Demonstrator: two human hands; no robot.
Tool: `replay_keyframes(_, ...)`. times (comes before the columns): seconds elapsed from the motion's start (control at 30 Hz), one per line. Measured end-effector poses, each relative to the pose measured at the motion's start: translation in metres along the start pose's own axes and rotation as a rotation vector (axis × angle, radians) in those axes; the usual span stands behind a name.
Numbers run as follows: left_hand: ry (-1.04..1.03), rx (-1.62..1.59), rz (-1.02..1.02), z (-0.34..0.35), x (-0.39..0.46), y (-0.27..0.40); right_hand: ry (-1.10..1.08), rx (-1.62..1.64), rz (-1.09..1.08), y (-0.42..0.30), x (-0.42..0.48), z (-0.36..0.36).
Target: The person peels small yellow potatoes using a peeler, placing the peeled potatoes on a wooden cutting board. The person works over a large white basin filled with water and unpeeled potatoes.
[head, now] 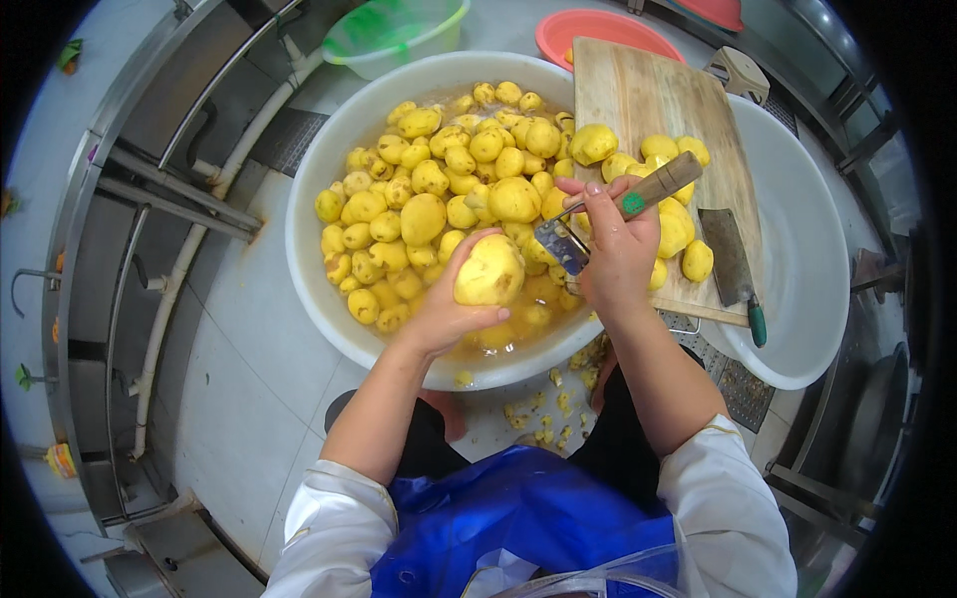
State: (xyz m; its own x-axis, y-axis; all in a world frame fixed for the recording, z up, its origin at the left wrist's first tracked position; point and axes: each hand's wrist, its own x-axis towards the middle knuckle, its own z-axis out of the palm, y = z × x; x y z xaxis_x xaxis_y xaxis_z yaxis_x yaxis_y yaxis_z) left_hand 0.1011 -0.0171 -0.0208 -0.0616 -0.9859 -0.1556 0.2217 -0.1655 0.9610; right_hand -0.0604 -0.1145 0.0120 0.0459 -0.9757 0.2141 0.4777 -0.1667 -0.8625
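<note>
A large peeled potato [490, 273] with a brown spot rests in the grip of my left hand [452, 306], above the near side of a big white tub [325, 314]. My right hand [617, 243] grips a peeler [662, 183] by its wooden handle; its metal blade points left, a short way from the potato. Many yellow potatoes [422, 219], some with brown patches, sit in cloudy water in the tub. To the right, partly hidden by my right hand, several peeled potatoes [697, 261] lie on a wooden cutting board [650, 82].
A cleaver [725, 258] with a green handle lies at the board's right edge. The board spans the tub and a second white tub [800, 276]. Behind stand a green basin [396, 34] and a red basin [605, 30]. Peelings [557, 411] litter the floor. Metal racks stand either side.
</note>
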Motion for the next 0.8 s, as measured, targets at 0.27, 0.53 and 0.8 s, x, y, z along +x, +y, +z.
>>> replay_keyframes(0.27,-0.015,-0.210,0.056,0.019,0.006,-0.001,-0.278,-0.051,0.262,-0.001,-0.026,0.006)
replay_keyframes(0.53,-0.083,-0.397,-0.060,0.035,-0.014,0.002,0.227,-0.154,0.266,0.019,0.021,-0.010)
replay_keyframes(0.8,-0.009,-0.283,0.138,0.038,-0.003,-0.008,-0.117,-0.250,0.279,0.017,-0.027,0.008)
